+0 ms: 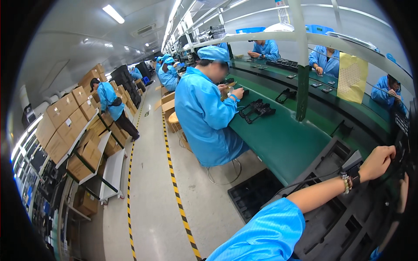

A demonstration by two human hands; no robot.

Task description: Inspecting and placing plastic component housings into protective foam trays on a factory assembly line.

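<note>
My left arm, in a blue sleeve with a beaded bracelet and a dark wristband, reaches from the lower middle toward the right rim. My left hand (378, 162) has its fingers curled against a dark object at the picture's dark edge; what it grips, if anything, is hidden. Under the forearm lie black moulded trays (344, 222) with a thin black cable running across them. A dim skin-coloured shape at the far right rim looks like my right hand (403, 193), too dark to read.
A long green bench (283, 139) runs away from me. A co-worker in a blue coat and cap (204, 113) sits at it on a stool, handling black parts (257, 109). A white post (301, 65), stacked cardboard boxes (65, 122), and yellow-black floor tape (174, 182) border the aisle.
</note>
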